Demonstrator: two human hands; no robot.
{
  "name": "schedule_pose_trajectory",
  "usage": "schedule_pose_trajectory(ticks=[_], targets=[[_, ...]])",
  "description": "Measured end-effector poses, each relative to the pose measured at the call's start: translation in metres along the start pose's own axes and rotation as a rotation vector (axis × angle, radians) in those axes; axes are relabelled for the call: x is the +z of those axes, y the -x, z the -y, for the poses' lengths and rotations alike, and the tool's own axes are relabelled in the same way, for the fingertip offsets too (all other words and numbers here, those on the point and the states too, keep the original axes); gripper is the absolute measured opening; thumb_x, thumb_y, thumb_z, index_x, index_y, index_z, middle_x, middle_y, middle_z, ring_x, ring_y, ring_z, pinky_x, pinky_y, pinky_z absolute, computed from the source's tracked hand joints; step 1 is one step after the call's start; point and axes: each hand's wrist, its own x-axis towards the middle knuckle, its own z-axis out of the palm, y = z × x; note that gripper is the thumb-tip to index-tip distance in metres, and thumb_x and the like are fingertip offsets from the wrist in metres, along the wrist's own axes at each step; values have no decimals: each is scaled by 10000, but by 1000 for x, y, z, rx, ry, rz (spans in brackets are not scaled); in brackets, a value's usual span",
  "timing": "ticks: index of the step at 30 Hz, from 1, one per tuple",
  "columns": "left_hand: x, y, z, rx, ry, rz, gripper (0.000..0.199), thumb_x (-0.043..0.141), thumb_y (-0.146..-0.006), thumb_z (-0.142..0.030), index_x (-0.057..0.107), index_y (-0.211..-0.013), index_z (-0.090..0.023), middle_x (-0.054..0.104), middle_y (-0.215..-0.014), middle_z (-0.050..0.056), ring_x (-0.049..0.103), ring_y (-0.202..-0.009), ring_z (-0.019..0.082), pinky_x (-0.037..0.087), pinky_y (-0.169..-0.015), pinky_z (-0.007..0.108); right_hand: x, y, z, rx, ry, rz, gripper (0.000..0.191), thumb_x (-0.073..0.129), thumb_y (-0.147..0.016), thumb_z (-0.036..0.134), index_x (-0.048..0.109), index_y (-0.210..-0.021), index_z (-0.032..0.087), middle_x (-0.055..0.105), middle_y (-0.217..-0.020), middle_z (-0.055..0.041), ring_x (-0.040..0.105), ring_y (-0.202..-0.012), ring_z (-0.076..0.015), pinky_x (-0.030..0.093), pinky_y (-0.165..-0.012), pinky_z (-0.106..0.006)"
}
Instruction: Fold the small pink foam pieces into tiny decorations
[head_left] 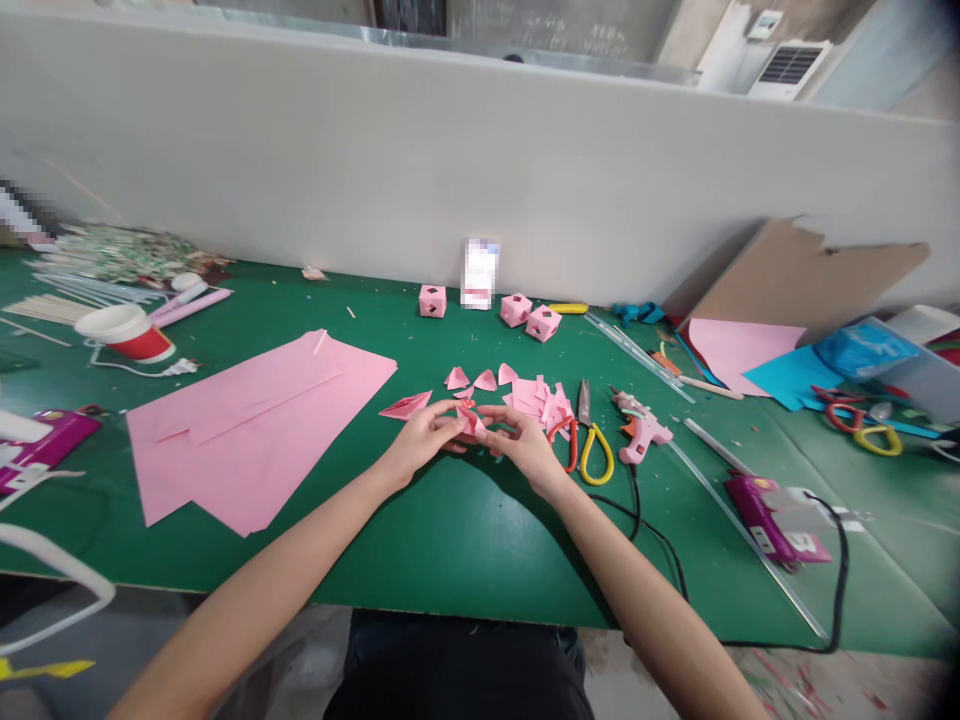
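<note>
My left hand (426,437) and my right hand (521,445) meet over the green table, fingertips closed on a small folded piece of pink paper (470,420). Its exact shape is partly hidden by my fingers. Just beyond it sit several small folded pink paper pieces (485,379). A flat folded pink paper (406,405) lies beside my left hand. To the right of my fingers is a pile of pink paper scraps (529,396). Scissors with red and yellow handles (598,455) lie beside my right hand, and a pink glue gun (642,432) rests farther right.
Large pink paper sheets (247,430) cover the left of the table (450,560). Pink paper cubes with cut holes (433,301) stand at the back near a propped, blurred screen (479,275). A paper cup (127,333) is far left; a purple power strip (772,520) with a black cord is right.
</note>
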Motion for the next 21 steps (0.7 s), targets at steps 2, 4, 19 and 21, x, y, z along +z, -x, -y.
schedule_pose_trajectory(ticks=[2, 4, 19, 21], targets=[[1, 0, 0, 15, -18, 7, 476, 727, -789, -357, 604, -1215, -183, 762, -926, 69, 721, -834, 213, 576, -773, 354, 0, 0, 1, 3, -5, -2, 434, 801, -706, 380, 695, -1091, 211, 685, -947, -23, 524, -547, -60, 487, -512, -209], [2, 1, 0, 37, -42, 6, 477, 739, -771, -332, 608, -1205, -181, 764, -939, 73, 723, -842, 222, 567, -767, 346, 0, 0, 2, 1, -12, -6, 425, 797, -707, 391, 702, -1079, 210, 691, -954, -26, 528, -550, -63, 481, -513, -214], [-1, -1, 0, 142, -116, -115, 491, 763, -745, -394, 614, -1139, -142, 728, -1049, 116, 700, -944, 266, 539, -807, 360, 0, 0, 0, 71, -118, 4, 430, 806, -677, 490, 699, -960, 185, 704, -791, -3, 573, -523, -78, 486, -514, -222], [-1, -1, 0, 165, -114, -108, 455, 762, -745, -392, 636, -1104, -142, 722, -1072, 118, 687, -987, 271, 533, -825, 359, 0, -1, -1, 76, -120, -3, 426, 801, -687, 490, 692, -964, 186, 695, -783, 4, 582, -517, -78, 480, -511, -218]])
